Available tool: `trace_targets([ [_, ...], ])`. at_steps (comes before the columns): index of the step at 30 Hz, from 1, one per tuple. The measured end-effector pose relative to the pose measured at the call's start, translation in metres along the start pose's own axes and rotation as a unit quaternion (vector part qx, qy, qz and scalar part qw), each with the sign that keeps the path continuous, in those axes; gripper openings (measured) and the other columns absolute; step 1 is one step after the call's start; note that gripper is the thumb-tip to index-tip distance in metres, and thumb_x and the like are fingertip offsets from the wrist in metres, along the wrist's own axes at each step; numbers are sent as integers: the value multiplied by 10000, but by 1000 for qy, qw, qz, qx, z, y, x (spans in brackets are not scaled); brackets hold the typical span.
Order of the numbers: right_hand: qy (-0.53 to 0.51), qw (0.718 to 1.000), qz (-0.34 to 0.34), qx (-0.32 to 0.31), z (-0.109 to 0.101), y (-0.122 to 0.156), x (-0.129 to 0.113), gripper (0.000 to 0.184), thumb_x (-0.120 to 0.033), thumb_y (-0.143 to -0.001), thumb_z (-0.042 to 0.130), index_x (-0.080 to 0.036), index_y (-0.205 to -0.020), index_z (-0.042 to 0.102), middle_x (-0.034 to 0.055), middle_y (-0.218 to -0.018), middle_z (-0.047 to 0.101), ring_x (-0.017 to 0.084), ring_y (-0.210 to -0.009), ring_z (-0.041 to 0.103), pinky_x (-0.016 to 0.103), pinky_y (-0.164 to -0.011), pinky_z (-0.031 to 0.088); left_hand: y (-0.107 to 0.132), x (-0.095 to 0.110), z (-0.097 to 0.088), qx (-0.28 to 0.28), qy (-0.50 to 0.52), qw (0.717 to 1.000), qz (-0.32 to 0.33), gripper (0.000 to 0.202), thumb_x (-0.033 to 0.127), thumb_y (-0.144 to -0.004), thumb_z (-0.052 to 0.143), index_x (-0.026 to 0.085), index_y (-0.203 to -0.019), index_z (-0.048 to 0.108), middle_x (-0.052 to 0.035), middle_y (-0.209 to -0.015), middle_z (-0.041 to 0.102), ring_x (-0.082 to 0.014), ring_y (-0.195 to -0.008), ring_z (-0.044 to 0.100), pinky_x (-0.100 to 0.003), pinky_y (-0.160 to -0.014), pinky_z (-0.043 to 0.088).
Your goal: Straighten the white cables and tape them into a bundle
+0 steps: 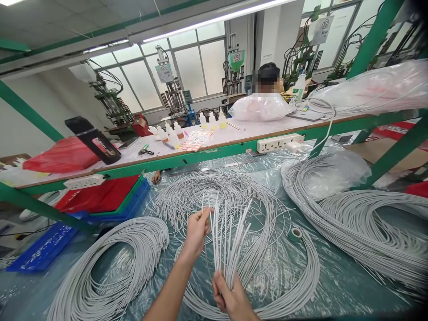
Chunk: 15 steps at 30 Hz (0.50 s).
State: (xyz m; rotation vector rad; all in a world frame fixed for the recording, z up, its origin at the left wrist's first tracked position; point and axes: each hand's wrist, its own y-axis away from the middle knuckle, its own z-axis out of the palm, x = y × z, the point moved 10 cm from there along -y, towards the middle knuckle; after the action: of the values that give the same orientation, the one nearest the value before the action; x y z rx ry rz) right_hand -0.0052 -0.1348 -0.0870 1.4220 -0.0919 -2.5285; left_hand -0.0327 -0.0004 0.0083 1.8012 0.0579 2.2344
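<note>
My right hand [230,294] is closed around a bundle of thin light-grey cables [230,249], whose cut ends fan upward. Left of those ends is my left hand [196,229], thumb and forefinger pinched on a single grey cable that sticks up past the fingertips. Behind both hands lies a loose, tangled coil of the same cable [214,178]. A curved, tidier length of bundled cable [301,285] sweeps round below and to the right. Near its upper end sits a small roll of tape [296,232].
Neat cable coils lie at left [133,236] and right [361,232] on the plastic-covered table [337,285]. Above runs a green-edged shelf [214,154] with a power strip [280,142], small bottles [211,119] and a black tumbler [93,140]. A person [267,78] is beyond it.
</note>
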Motion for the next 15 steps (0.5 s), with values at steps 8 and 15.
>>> trace_targets([
  [8, -57, 993, 8, 106, -7, 3, 6, 574, -750, -716, 624, -209, -699, 436, -110, -483, 276, 47, -407, 197, 217, -416, 161, 4, -9, 6, -23, 24, 999, -30, 494, 566, -720, 720, 191, -643, 407, 114, -504, 254, -30, -425, 143, -187, -407, 138],
  [15, -22, 975, -16, 221, -32, 4, -8, 618, -750, -741, 588, -145, -866, 595, -105, -461, 278, 58, -383, 199, 208, -365, 190, 10, 4, 11, 2, 125, 992, 30, 443, 543, -748, 713, 194, -744, 441, 52, -622, 463, -79, -526, 444, -190, -460, 333],
])
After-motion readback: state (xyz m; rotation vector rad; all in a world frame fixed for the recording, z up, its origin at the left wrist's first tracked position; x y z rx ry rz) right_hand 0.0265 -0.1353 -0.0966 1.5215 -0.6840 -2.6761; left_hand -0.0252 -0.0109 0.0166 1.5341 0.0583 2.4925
